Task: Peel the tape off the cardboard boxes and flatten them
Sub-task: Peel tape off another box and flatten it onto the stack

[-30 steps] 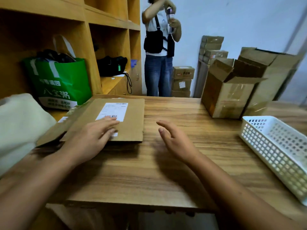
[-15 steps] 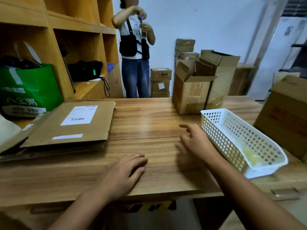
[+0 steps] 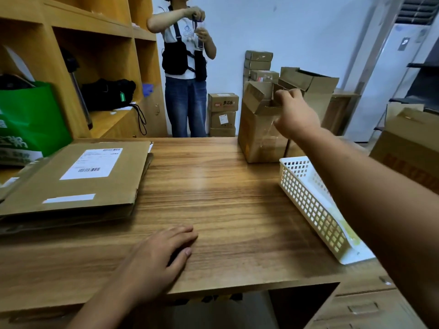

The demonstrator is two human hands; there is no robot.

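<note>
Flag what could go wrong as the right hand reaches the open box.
The right hand reaches only a top flap of the open box; pulling there may tip it or tear the flap. The taller box close behind could topple. The white basket lies under the forearm and may get knocked.

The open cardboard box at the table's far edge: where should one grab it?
By a raised top flap, from the near side and above: the open cardboard box stands upright, flaps up, offering thin edges to pinch. The right hand curls over one.
</note>
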